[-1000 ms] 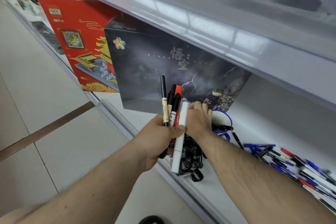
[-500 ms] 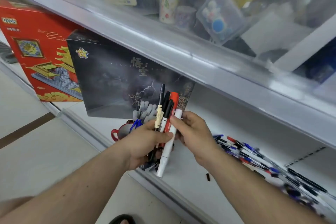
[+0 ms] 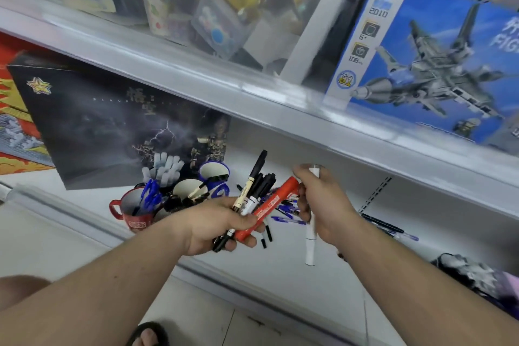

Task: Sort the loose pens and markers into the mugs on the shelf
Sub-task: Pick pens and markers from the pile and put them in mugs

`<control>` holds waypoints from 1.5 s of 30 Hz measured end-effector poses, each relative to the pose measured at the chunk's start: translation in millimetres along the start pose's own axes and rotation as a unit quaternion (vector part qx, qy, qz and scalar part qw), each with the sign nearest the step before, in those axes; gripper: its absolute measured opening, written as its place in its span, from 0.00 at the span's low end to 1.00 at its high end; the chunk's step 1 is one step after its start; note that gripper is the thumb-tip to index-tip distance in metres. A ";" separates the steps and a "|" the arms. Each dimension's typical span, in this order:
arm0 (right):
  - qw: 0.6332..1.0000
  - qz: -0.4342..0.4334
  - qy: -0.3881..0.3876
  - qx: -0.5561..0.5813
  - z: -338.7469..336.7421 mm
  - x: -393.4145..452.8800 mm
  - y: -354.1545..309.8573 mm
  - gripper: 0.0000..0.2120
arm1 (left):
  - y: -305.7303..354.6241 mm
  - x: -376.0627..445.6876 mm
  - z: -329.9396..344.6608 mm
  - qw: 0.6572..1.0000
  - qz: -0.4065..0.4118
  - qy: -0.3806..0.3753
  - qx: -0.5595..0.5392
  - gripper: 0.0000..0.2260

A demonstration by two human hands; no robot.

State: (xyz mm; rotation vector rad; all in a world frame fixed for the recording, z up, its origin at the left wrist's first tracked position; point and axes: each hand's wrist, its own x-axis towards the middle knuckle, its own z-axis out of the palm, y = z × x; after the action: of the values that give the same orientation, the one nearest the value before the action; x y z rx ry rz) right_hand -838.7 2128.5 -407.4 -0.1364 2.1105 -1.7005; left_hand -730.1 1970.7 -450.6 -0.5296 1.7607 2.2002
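My left hand (image 3: 213, 226) grips a bundle of markers (image 3: 252, 196): black pens, a cream-barrelled pen and a fat red marker (image 3: 271, 206) that points up to the right. My right hand (image 3: 325, 205) holds a long white marker (image 3: 310, 244) upright, and its fingers touch the red marker's tip. On the white lower shelf (image 3: 280, 264) behind my left hand stand a red mug (image 3: 132, 212) with blue pens, a white mug (image 3: 186, 189) and a blue mug (image 3: 214, 174). Loose blue and black pens (image 3: 286, 213) lie between my hands and further right.
A dark box (image 3: 112, 121) and a red box (image 3: 16, 126) stand at the back left of the shelf. The upper shelf edge (image 3: 252, 93) overhangs the hands; a blue jet-fighter box (image 3: 438, 64) stands on it. A patterned cloth (image 3: 483, 281) lies at right. My sandalled foot (image 3: 148, 337) is below.
The view swung right and up, revealing the upper shelf. My right hand pulled the white marker out of the bundle and moved it right; the red marker tilted rightward.
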 end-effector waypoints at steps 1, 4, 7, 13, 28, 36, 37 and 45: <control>1.000 -0.007 -0.003 -0.022 -6.8 -1.3 2.7 0.10 | -0.1 -0.1 4.8 1.000 0.000 -0.015 0.016 0.06; 0.998 -0.014 0.002 -0.066 -20.5 -5.8 10.4 0.15 | -1.7 -2.4 16.8 0.999 0.001 -0.036 0.041 0.06; 0.995 -0.026 0.012 -0.091 -27.7 -9.2 18.6 0.14 | -7.2 -6.0 22.3 0.999 0.000 -0.019 0.035 0.06; 0.995 -0.035 -0.001 -0.095 -22.0 -14.9 33.0 0.14 | -25.9 -14.5 15.5 0.999 -0.027 0.028 -0.009 0.05; 0.994 0.090 -0.030 -0.054 -29.7 -1.7 56.8 0.08 | -33.5 1.6 9.4 0.987 -0.017 0.152 -0.050 0.05; 0.986 0.048 0.076 -0.140 -138.0 -36.5 29.5 0.04 | -25.1 46.5 103.6 0.996 -0.022 0.090 -0.005 0.08; 0.983 0.041 0.097 -0.148 -155.1 -44.1 27.6 0.04 | -26.2 50.7 118.6 0.997 -0.022 0.078 0.021 0.09; 0.918 0.000 0.342 -0.201 -299.5 -103.6 36.2 0.03 | -8.6 78.0 255.4 0.996 -0.028 -0.063 0.062 0.05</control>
State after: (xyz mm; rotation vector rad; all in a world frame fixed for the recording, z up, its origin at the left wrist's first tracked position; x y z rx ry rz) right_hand -852.8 2444.6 -366.8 0.4009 2.9493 -1.4063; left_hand -824.8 2220.4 -443.5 -0.3981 1.7802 2.0247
